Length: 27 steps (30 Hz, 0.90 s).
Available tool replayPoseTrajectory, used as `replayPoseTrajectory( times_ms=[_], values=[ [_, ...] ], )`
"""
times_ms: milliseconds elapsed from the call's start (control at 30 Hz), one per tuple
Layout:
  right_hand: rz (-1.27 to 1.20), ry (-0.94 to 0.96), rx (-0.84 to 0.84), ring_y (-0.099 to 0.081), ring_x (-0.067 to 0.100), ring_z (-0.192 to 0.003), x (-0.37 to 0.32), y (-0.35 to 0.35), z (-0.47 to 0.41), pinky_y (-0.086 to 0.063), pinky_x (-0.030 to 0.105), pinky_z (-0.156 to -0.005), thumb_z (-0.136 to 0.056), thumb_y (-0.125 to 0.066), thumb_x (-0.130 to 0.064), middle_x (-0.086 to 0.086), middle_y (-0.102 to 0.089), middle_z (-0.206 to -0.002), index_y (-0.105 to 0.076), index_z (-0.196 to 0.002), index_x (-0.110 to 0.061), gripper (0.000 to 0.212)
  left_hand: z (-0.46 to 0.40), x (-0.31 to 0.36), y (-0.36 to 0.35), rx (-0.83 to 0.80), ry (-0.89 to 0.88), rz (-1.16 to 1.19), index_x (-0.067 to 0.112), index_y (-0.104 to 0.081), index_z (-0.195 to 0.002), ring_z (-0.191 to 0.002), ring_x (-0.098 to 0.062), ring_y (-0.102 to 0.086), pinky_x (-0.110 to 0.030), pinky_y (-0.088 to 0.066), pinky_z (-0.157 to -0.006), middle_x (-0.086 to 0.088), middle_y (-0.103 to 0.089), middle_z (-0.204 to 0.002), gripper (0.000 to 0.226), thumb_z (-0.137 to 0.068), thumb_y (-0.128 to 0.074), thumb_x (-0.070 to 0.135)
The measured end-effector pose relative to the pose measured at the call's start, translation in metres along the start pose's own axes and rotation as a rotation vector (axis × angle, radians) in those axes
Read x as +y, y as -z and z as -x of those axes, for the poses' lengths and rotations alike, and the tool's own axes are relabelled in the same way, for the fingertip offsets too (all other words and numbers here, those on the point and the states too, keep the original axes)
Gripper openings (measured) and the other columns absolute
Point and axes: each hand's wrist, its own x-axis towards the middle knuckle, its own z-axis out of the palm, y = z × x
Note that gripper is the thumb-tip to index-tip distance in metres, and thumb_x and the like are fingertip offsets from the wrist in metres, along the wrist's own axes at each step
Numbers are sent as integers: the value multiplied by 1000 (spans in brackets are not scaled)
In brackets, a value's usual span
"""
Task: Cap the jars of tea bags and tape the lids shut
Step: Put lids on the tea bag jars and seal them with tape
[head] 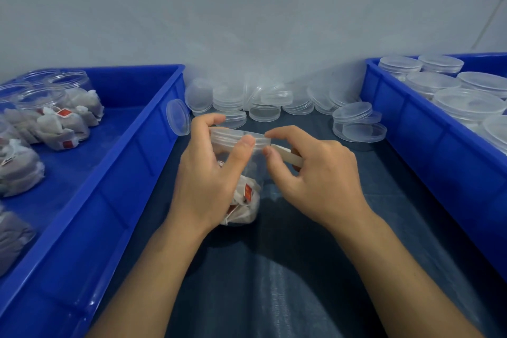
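Clear plastic is what the jar (241, 173) is made of, and it sits in the middle of the dark blue cloth (301, 269). Tea bags (244, 200) with red tags lie in the bottom of it. A clear lid (238, 136) is on top of the jar. The left hand (208, 173) wraps around the jar, with the thumb pressed on the lid's edge. The right hand (315, 170), just right of the jar, pinches a strip of tape (286, 155) by the lid. Behind the jar is a pile of loose lids (263, 104). Left of the jar, a blue tray (115, 173) holds open jars (55, 112) of tea bags. Right of the jar, another blue tray (428, 145) holds capped jars (466, 99).
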Motion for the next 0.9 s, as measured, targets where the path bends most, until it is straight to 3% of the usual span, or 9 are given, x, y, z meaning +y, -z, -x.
replayPoseTrajectory(
  times_ms=[100, 200, 333, 400, 500, 533, 600, 700, 900],
  values=[
    [13, 18, 17, -56, 18, -56, -5, -1, 0, -42, 32, -57, -94, -52, -52, -20, -32, -49, -71, -112, -35, 31, 5, 5, -10, 107, -47, -214, 37, -43, -138, -109, -3, -58, -31, -51, -88, 17, -58, -127, 63, -88, -55, 74],
    [31, 19, 32, -57, 18, -56, -7, -2, 0, -42, 32, -56, -94, -55, -51, -18, -30, -49, -72, -111, -35, 29, 10, 10, -15, 205, -82, -309, 34, -45, -135, -98, 0, -49, -17, -40, -77, 12, -46, -126, 59, -91, -56, 72],
    [29, 19, 39, -62, 20, -59, -9, -1, 0, -49, 35, -57, -95, -56, -50, -19, -38, -55, -72, -111, -33, 29, 12, 12, -18, 188, -61, -250, 33, -46, -136, -102, -3, -52, -35, -51, -87, 8, -51, -128, 53, -96, -55, 67],
    [28, 30, 37, -63, 21, -59, -8, -1, 0, -51, 38, -57, -96, -57, -48, -19, -39, -57, -72, -113, -32, 28, 11, 10, -18, 166, -63, -254, 31, -47, -137, -103, 0, -51, -37, -51, -92, 6, -55, -131, 49, -101, -53, 64],
    [-11, 40, 20, -55, 18, -54, -5, -2, 1, -48, 36, -57, -96, -50, -44, -17, -36, -50, -70, -118, -34, 31, 8, 7, -17, 144, -48, -255, 31, -48, -138, -101, 3, -54, -15, -43, -88, 6, -58, -131, 46, -103, -50, 61],
    [-32, 43, 22, -48, 15, -51, -5, -2, 1, -45, 34, -56, -96, -48, -43, -16, -35, -47, -69, -119, -34, 33, 8, 5, -16, 138, -35, -249, 32, -47, -137, -101, 1, -56, -13, -42, -85, 6, -60, -129, 44, -104, -48, 61],
    [-51, 48, 38, -40, 13, -50, -3, -1, 2, -42, 33, -54, -96, -46, -41, -15, -33, -45, -70, -118, -34, 33, 8, 3, -15, 119, -23, -240, 34, -44, -136, -98, -9, -62, -28, -47, -85, 4, -65, -121, 41, -106, -44, 62],
    [-13, 68, 68, -47, 14, -49, -4, 0, 0, -45, 35, -50, -96, -50, -40, -17, -32, -49, -73, -115, -32, 31, 7, 1, -14, 95, -24, -217, 34, -42, -134, -94, -21, -65, -43, -49, -84, 1, -67, -114, 42, -104, -38, 63],
    [72, 84, 136, -59, 19, -54, -5, -5, 1, -44, 31, -48, -93, -57, -39, -10, -63, -61, -75, -107, -29, 25, 3, -5, -9, 97, -36, -157, 37, -44, -127, -89, -9, -63, -34, -46, -76, 6, -67, -109, 39, -100, -38, 65]
  ],
)
